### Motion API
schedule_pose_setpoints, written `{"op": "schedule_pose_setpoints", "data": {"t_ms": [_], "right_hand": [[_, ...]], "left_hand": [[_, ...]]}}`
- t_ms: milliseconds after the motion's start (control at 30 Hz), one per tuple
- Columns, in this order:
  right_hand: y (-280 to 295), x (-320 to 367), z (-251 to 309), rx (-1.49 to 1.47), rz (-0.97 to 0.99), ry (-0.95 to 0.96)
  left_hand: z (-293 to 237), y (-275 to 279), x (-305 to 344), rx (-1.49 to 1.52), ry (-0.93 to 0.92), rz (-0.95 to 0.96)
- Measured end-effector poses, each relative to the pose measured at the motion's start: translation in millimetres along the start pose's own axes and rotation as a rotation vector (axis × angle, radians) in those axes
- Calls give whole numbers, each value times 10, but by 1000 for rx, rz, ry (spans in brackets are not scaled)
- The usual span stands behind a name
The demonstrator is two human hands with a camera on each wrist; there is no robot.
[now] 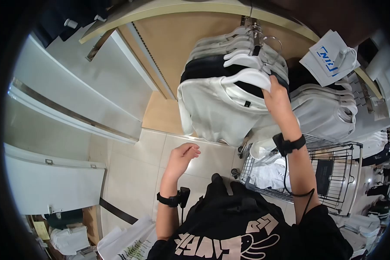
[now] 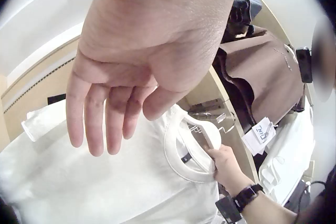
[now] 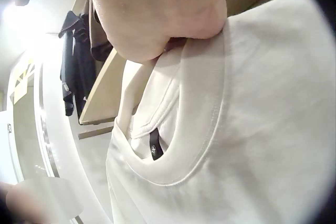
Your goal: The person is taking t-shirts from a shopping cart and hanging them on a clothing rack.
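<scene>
A white long-sleeved shirt hangs on a white hanger at the front of the rail. My right hand grips the hanger's shoulder end together with the shirt near its collar. In the right wrist view the round collar sits right under that hand, with a small black label inside the neck. My left hand is held apart from the shirt, its fingers loosely bent and nothing in them. From the left wrist, the fingers hang in front of the shirt's body.
Behind the shirt, several more garments hang on the same rail. A paper tag dangles at upper right. A wire cart with white clothes stands at my right. An opened white drawer or door is at lower left, near a plastic bag.
</scene>
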State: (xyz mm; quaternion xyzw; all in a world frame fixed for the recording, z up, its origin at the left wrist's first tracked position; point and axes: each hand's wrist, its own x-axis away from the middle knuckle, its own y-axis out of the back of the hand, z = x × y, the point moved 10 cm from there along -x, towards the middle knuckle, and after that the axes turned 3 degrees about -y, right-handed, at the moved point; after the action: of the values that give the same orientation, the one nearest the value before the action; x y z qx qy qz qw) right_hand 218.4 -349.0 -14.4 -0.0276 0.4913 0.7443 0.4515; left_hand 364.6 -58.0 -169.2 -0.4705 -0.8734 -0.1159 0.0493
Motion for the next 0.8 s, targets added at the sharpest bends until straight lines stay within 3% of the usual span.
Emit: {"op": "schedule_pose_setpoints", "data": {"t_ms": [300,367,633,767,800], "right_hand": [[-338,-343,-202,112,-5,114],[-482,-309,-276,162,79,61],[-549,-460,-380,166,32,43],[-613,-476,-517,154,122,-56],[-525,-460,-400,123,57,66]], "left_hand": [[-36,-253,-88,-19,4,62],[23,-224,-72,-22,11,56],[162,-141,13,-42,52,15],[211,-254,11,-54,82,38],[203,-289,3,-27,64,44]]}}
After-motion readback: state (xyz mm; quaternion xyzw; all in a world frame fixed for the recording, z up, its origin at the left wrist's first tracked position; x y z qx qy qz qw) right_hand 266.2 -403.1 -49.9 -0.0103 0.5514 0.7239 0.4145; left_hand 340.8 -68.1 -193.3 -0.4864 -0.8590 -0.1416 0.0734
